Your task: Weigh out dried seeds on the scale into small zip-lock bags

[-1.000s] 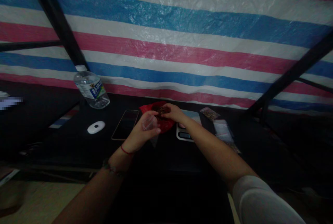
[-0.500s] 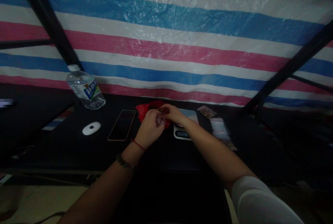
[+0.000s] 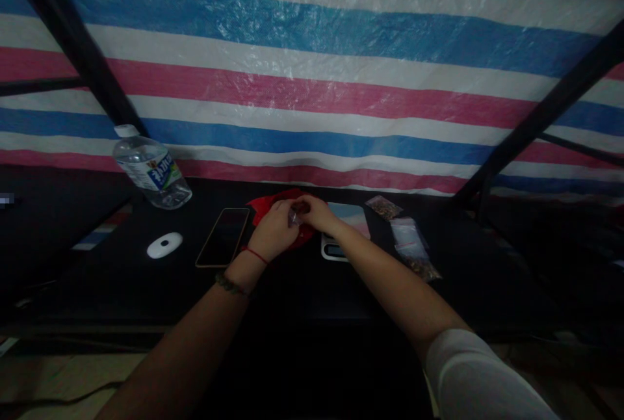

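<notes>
A striped tarp (image 3: 312, 82) of blue, pink and white bands fills the background, crossed by dark frame bars (image 3: 73, 43). Below it lies the black tabletop (image 3: 146, 290), which runs the full width of the view.

On the tabletop's far left stands a clear water bottle (image 3: 149, 170), tilted in the view with its cap up and to the left. Near the middle lies a dark phone (image 3: 223, 246), flat, its long axis running from the near edge toward the far edge. A scale (image 3: 341, 238) sits right of centre, near the far edge. A crumpled red bag (image 3: 277, 212) lies between phone and scale, close to the far edge.

The left hand (image 3: 273, 231) and right hand (image 3: 314, 213) meet over the red bag, both curled, fingertips pinched on a small clear pouch (image 3: 294, 215) held between them. The pouch is too small and dim to tell which way it points or how its long axis lies.

A white oval device (image 3: 164, 245) rests left of the phone. Several small packets (image 3: 409, 238) lie toward the right side, beyond the scale.
</notes>
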A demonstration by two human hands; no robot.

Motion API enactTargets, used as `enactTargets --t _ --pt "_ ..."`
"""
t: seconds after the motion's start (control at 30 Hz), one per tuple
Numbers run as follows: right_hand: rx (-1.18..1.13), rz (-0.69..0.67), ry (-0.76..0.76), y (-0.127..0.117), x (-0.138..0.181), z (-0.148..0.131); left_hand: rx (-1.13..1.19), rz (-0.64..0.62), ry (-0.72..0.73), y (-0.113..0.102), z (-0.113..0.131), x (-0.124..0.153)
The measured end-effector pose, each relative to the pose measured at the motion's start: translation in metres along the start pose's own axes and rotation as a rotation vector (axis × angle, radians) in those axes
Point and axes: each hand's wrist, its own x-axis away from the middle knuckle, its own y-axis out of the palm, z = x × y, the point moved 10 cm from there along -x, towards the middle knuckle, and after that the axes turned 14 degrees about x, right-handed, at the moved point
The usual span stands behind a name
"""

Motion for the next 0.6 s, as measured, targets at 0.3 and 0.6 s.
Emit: enactTargets --t 0.3,0.6 --pt "-0.052 0.042 -0.016 -0.014 0.003 -0.009 0.224 0.094 -0.053 -0.021 0.003 0.013" --pt "0.016 0.193 -0.061 -0.068 0.033 0.000 0.267 -0.257 -0.060 0.037 0.025 0.043"
